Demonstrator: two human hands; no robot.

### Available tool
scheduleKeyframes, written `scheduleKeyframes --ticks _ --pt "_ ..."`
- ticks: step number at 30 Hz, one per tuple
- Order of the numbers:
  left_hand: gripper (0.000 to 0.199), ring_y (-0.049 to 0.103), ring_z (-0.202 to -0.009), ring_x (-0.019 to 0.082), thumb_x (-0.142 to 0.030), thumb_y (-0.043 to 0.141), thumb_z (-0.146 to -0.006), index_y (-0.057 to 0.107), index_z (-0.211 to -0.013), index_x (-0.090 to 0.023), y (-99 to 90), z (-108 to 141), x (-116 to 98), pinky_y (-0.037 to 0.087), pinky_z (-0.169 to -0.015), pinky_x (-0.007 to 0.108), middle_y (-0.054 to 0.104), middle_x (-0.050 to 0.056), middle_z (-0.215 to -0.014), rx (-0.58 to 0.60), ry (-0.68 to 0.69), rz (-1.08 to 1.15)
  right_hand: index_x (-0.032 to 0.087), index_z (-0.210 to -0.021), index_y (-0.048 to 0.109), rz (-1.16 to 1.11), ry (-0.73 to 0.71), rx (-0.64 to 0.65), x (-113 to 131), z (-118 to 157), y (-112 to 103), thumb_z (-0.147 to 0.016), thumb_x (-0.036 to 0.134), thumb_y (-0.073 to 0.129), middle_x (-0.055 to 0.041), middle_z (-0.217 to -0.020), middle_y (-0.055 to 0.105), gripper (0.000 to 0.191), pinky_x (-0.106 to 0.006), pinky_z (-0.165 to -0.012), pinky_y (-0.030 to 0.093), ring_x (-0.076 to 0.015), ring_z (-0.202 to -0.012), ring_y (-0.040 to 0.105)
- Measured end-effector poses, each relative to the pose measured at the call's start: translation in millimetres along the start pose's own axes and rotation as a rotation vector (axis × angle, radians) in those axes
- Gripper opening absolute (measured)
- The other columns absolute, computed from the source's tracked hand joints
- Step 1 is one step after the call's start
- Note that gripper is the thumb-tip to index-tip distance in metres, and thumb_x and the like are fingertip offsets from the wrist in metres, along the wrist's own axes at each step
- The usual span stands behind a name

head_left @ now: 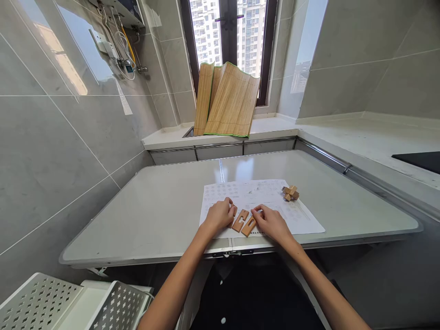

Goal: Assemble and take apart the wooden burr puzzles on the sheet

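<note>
Two flat wooden pieces lie side by side on a printed paper sheet point(302, 219) near the table's front edge. The piece with a cut-out point(240, 221) is nearer my left hand point(222, 214), and the slotted piece point(249, 226) is nearer my right hand point(270, 222). My left hand is closed with its fingers round another wooden piece, of which only a small part shows. The fingertips of my right hand are pinched together just beside the slotted piece; what they hold, if anything, is hidden. An assembled wooden puzzle point(290, 193) rests at the sheet's right side.
The sheet lies on a white folding table point(165, 206) with a centre seam. Behind it, a folded bamboo mat point(233, 101) leans by the window. A white counter point(378, 142) runs along the right. White perforated baskets point(41, 298) are at the lower left.
</note>
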State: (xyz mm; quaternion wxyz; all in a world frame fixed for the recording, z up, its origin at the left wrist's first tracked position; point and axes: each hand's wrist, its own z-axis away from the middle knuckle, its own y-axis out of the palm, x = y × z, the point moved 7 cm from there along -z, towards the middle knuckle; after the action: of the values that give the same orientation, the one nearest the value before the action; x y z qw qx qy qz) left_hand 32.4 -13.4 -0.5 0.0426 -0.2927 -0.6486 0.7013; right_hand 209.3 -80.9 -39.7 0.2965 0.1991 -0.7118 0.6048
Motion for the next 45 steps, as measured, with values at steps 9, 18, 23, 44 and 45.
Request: scheduleKeyframes --ticks 9,18,23,44,45 --pt "0.032 0.071 -0.089 0.035 -0.034 0.041 -0.101 0.062 -0.114 -0.015 -2.2 0 -16 0.046 -0.077 0.04 0.074 0.017 -0.095 0.011 0.062 -0.185 0.022 -0.098 0.064 0.242 0.003 -0.002 11 -4 3 -0.102 0.043 0.05 -0.0078 -0.082 0.076 0.025 -0.029 -0.057 0.028 -0.0261 -0.076 0.07" --pt "0.042 0.058 -0.12 0.031 -0.047 0.051 -0.099 0.061 -0.127 -0.017 -2.8 19 -32 0.046 -0.1 0.041 0.062 0.017 -0.128 -0.113 0.229 -0.007 0.023 -0.095 0.063 -0.043 0.008 -0.079 -9 -4 2 -0.101 0.046 0.042 -0.0011 -0.063 0.07 0.031 -0.029 -0.059 0.035 -0.0238 -0.067 0.067" --pt "0.061 0.033 -0.148 0.039 -0.053 0.065 -0.089 0.055 -0.143 -0.025 17.6 34 -52 0.027 -0.119 0.058 0.045 0.015 -0.155 -0.066 0.358 0.087 0.024 -0.092 0.06 -0.29 0.005 -0.1 -10 0 -2 -0.099 0.054 0.04 0.002 -0.055 0.066 0.036 -0.03 -0.062 0.043 -0.0217 -0.055 0.064" --pt "0.043 0.039 -0.147 0.03 -0.039 0.04 -0.103 0.057 -0.14 -0.023 -21.7 -36 74 0.027 -0.122 0.049 0.052 0.008 -0.153 -0.285 0.029 -0.103 0.024 -0.09 0.058 -0.328 0.016 -0.074 -7 3 -3 -0.096 0.051 0.044 0.0056 -0.051 0.062 0.031 -0.03 -0.06 0.044 -0.0181 -0.047 0.06" --pt "0.043 0.039 -0.147 0.03 -0.038 0.041 -0.103 0.056 -0.14 -0.022 -23.2 -35 71 0.026 -0.123 0.049 0.053 0.009 -0.153 -0.296 0.042 -0.097 0.024 -0.09 0.058 -0.332 0.014 -0.07 -6 3 -3 -0.096 0.051 0.044 0.0055 -0.051 0.062 0.031 -0.03 -0.06 0.044 -0.0181 -0.046 0.06"
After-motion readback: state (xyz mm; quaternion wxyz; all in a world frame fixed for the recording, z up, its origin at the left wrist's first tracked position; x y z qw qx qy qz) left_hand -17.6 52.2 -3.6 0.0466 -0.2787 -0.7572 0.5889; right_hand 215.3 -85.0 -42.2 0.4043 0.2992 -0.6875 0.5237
